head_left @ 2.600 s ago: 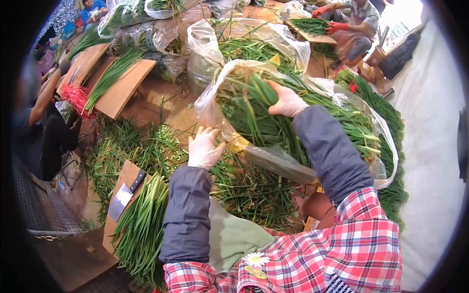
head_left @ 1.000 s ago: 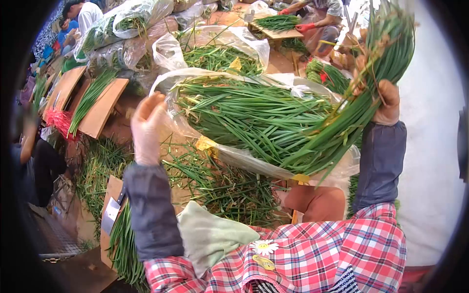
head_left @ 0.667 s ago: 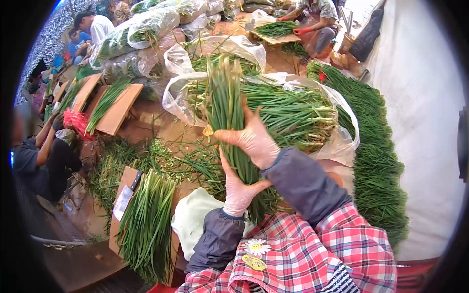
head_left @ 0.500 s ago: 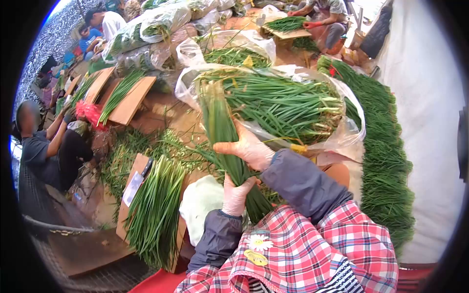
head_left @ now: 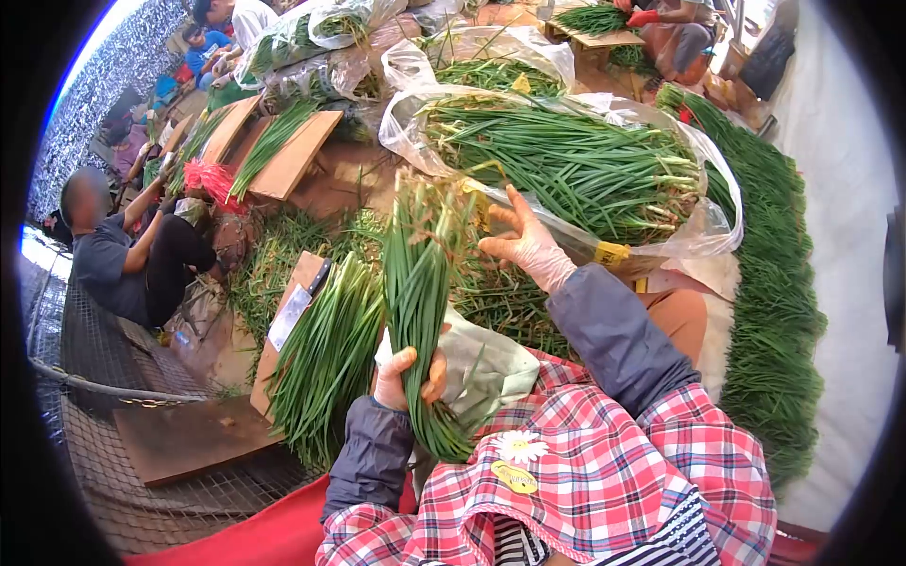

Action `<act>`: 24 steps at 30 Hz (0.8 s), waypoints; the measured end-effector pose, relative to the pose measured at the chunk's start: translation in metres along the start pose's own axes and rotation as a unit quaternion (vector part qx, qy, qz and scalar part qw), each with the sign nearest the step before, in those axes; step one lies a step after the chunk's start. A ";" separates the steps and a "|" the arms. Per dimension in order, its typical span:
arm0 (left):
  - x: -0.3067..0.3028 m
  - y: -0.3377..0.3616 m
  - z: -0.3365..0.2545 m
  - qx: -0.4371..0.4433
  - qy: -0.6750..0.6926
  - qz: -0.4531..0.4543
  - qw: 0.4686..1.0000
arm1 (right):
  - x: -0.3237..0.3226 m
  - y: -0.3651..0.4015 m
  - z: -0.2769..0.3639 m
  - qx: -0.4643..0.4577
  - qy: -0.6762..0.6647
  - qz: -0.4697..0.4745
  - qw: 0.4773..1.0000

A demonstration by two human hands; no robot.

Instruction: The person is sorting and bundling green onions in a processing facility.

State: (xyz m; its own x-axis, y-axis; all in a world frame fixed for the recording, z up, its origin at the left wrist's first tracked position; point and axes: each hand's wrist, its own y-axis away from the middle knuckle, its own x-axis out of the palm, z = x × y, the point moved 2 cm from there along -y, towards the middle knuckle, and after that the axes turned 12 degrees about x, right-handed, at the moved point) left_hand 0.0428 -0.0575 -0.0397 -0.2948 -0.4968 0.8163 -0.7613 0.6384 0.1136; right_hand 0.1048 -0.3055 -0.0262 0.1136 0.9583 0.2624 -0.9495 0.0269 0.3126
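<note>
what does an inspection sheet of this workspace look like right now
surface: earth floor strewn with leaf trimmings; wire mesh at the left
job's things: bundle of long green stalks, held upright; open plastic bag full of the same stalks
clutter: wooden board with a cleaver and a stalk pile; pale green cloth; red ties
hands: left hand shut round the bundle's lower end; right hand open, fingers spread, near the bag's edge
cables: nothing seen
surroundings: seated person at the left; long row of stalks at the right
</note>
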 end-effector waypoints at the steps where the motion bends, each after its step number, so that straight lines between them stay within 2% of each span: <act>1: -0.002 0.005 0.000 -0.011 -0.004 0.006 1.000 | 0.002 -0.001 -0.003 0.020 -0.011 0.031 0.999; 2: -0.004 0.010 0.001 -0.031 -0.020 0.023 0.999 | 0.003 -0.002 -0.007 0.040 -0.020 0.061 0.997; 4: 0.002 0.014 -0.001 -0.073 -0.049 0.059 0.994 | 0.015 -0.003 -0.017 0.104 0.068 0.188 0.974; 5: 0.007 0.021 -0.003 -0.066 -0.105 -0.004 0.992 | 0.021 0.000 -0.020 0.129 0.080 0.235 0.960; 6: 0.003 0.024 -0.004 -0.064 -0.132 -0.023 0.989 | 0.020 -0.001 -0.020 0.147 0.157 0.208 0.954; 8: -0.008 0.037 -0.008 -0.062 -0.184 -0.064 0.979 | 0.014 0.004 -0.014 0.217 0.188 0.143 0.947; 10: 0.004 0.043 -0.014 -0.081 -0.215 -0.088 0.969 | -0.008 -0.013 -0.027 0.133 0.045 0.104 0.985; 11: 0.005 0.047 -0.018 -0.101 -0.226 -0.088 0.965 | -0.023 -0.023 -0.028 0.082 -0.073 0.064 0.992; 12: 0.003 0.052 -0.019 -0.122 -0.238 -0.088 0.960 | -0.034 -0.030 -0.018 0.075 -0.163 0.002 0.984; 13: 0.000 0.057 -0.018 -0.119 -0.241 -0.108 0.957 | -0.066 -0.050 -0.029 0.031 -0.286 0.061 0.956; 14: -0.003 0.061 -0.017 -0.132 -0.234 -0.109 0.957 | -0.083 -0.047 -0.015 0.056 -0.352 -0.025 0.934; 16: -0.009 0.067 -0.017 -0.159 -0.219 -0.110 0.956 | -0.085 -0.039 0.000 0.010 -0.215 -0.008 0.977; 17: -0.011 0.066 -0.017 -0.162 -0.230 -0.109 0.953 | -0.072 -0.034 -0.003 0.028 -0.050 0.007 0.998; 18: -0.011 0.064 -0.016 -0.157 -0.241 -0.116 0.951 | -0.048 -0.019 -0.002 0.027 0.035 0.058 0.997; 19: -0.009 0.060 -0.013 -0.153 -0.252 -0.125 0.947 | -0.031 -0.009 -0.011 -0.042 0.184 0.074 0.979; 21: 0.006 0.048 -0.010 -0.145 -0.277 -0.113 0.943 | -0.001 -0.004 -0.024 -0.067 0.377 0.060 0.922; 22: 0.006 0.049 -0.009 -0.155 -0.268 -0.110 0.944 | 0.007 -0.006 -0.030 -0.025 0.427 0.032 0.903; 24: 0.005 0.053 -0.006 -0.174 -0.250 -0.105 0.947 | -0.008 -0.027 -0.047 0.030 0.370 -0.006 0.928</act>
State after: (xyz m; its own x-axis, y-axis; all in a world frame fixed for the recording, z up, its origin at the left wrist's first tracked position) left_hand 0.0046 -0.0226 -0.0260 -0.4613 -0.7945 0.3950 -0.6219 0.6071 0.4947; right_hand 0.1153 -0.3006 -0.0800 -0.1286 0.8914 -0.4346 -0.9291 0.0450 0.3671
